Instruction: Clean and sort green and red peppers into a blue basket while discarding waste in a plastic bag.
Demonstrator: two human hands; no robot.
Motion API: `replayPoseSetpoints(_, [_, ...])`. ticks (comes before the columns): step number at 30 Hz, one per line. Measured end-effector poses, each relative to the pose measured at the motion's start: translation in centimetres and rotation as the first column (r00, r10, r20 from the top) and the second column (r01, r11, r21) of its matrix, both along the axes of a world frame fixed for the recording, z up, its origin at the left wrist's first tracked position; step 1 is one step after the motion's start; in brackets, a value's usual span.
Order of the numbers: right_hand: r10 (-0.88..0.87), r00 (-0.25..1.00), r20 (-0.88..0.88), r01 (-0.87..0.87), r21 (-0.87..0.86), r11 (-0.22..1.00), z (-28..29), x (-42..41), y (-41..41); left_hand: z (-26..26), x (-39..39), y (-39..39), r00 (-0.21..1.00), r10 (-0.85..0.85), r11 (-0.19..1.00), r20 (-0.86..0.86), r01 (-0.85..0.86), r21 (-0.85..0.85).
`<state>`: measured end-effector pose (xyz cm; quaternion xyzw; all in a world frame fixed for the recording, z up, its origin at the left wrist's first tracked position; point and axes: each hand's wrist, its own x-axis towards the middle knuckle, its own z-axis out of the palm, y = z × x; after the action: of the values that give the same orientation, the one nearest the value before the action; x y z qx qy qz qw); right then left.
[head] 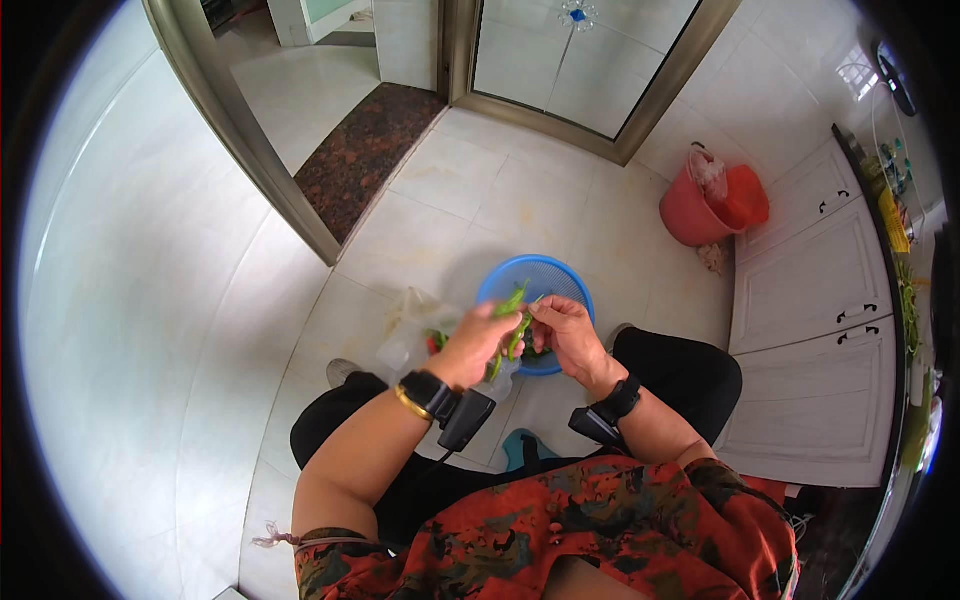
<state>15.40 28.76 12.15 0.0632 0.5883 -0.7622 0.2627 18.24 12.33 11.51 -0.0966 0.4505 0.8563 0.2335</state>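
Several long green chili peppers (513,301) are gripped in my left hand (474,346), which is slightly blurred. My right hand (574,337) pinches the thin end of one of these peppers between thumb and forefinger. Both hands are close together above a blue plastic colander (535,260) on the floor. Dark green pieces show inside it below my fingers, partly hidden by the hands. Left of the colander lies a clear plastic bag (403,341), with some red and green peppers (435,342) at its opening, beside my left wrist.
A pink bucket (686,206) with plastic bags stands by white cabinets (814,270) on the right. A metal-framed glass door (551,120) and a dark stone threshold (367,150) are ahead. My knees flank the colander. A teal object (517,448) is below me.
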Motion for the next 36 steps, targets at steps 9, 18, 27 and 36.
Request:
replayPoseSetpoints(9, [0.065, 0.997, 0.042, -0.063, -0.026, 0.998, 0.2, -0.2, 0.0, 0.4, 0.0, -0.1, 0.997, -0.059, 0.996, 0.055, 0.055, 0.067])
replayPoseSetpoints(18, [0.571, 0.273, -0.774, 0.517, 0.619, 0.592, -2.4, -0.8, 0.5, -0.2, -0.1, 0.3, 0.979, -0.163, 0.967, 0.122, 0.183, -0.176])
replayPoseSetpoints(27, [0.098, 0.987, 0.126, -0.106, 0.056, 0.993, -0.5, -0.5, -0.6, -1.9, 0.1, 1.4, 0.99, -0.12, 0.804, -0.074, 0.053, -0.593])
replayPoseSetpoints(36, [0.082, 0.994, 0.071, -0.1, 0.305, 0.947, -1.2, -0.3, -1.2, -4.1, 0.3, 1.3, 0.906, -0.306, 0.564, -0.292, -0.075, -0.822])
